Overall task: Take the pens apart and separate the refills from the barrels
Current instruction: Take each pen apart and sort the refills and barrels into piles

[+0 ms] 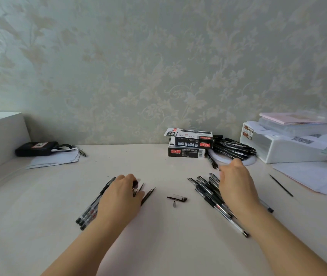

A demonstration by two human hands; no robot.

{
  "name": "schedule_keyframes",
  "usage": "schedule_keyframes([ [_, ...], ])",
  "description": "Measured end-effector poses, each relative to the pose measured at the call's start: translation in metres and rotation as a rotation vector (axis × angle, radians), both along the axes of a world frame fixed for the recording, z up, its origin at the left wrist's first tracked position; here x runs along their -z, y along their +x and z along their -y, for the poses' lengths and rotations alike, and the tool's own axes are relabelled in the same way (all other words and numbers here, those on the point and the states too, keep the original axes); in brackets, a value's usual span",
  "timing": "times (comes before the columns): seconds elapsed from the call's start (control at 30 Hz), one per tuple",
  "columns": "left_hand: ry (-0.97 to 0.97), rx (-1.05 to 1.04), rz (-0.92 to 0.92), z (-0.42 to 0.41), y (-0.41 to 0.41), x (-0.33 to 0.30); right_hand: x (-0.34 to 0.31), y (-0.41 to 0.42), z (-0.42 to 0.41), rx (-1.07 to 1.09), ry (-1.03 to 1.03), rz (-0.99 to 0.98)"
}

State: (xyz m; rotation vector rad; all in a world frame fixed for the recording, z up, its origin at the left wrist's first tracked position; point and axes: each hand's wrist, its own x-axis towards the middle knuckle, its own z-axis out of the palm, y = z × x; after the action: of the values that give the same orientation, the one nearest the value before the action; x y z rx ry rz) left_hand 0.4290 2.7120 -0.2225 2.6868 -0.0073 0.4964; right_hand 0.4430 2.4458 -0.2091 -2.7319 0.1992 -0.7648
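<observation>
Forearms nearest the lens, both reaching forward over pale desk (158, 246). Far left: black pouch (36, 148) on loose sheets by the wall, out of the work. Left group of barrels (91, 209) laid parallel, tips toward camera, probably the sorted pile. Left hand (121, 196) resting over that pile's far end, fingers curled down onto small dark parts; whether pinching one or only touching, cannot tell. Thin refills (147, 194) just right of this hand, apart from the barrels, suggesting a second pile. Centre: lone cap (178, 198) and a small tip piece beside it, loose. Right of centre: pens (206, 188) in a fanned heap, apparently still whole. Right hand (236, 186) over the heap, fingers bent forward at a black pen (212, 161) beyond it; grip hidden, cannot tell. Behind: pen boxes (188, 144), more black pens (234, 148) stacked. Far right: stray refill (281, 185), white organiser (290, 144), papers.
</observation>
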Motion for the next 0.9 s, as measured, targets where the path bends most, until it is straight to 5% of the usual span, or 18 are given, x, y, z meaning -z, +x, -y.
schedule_keyframes([
  [0.47, 0.081, 0.007, -0.069, 0.005, -0.006, -0.001, 0.005, 0.0, 0.002, 0.047, -0.144, -0.123],
  [0.9, 0.21, -0.045, -0.062, 0.005, 0.0, 0.002, 0.009, -0.016, -0.043, -0.395, 0.039, 0.201],
])
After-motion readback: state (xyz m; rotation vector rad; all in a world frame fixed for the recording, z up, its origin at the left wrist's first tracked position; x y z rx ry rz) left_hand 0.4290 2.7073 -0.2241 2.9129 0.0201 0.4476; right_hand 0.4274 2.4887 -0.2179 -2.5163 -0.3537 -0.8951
